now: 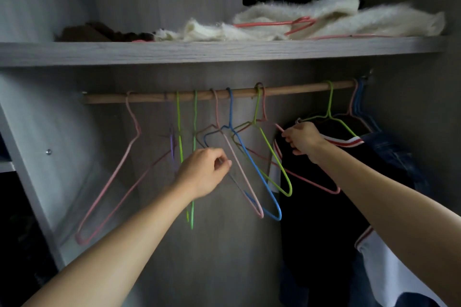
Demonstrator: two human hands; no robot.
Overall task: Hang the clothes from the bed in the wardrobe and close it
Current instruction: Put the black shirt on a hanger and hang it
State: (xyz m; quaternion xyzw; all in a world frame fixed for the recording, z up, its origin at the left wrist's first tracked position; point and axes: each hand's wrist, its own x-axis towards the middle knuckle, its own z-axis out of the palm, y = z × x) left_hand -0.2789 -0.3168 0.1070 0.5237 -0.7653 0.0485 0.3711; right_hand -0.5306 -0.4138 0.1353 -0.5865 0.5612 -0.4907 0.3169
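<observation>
A wooden rail (pixel 294 88) runs across the open wardrobe. Several empty wire hangers in pink, green, blue and purple hang from it. My left hand (pixel 203 172) pinches the wire of a hanger in the middle bunch, next to a pink hanger (pixel 243 177) and a blue hanger (pixel 259 177). My right hand (pixel 303 139) grips the collar of a dark garment (pixel 321 219) with a red and white striped trim, hanging on a green hanger (pixel 331 112) at the right. A pink hanger's end sticks out by its fingers.
A grey shelf (pixel 199 52) above the rail carries a white fluffy garment (pixel 324 20), dark clothes and a loose pink hanger. Blue jeans (pixel 394 152) and more hangers crowd the right end. The wardrobe's side panel (pixel 30 182) stands at the left.
</observation>
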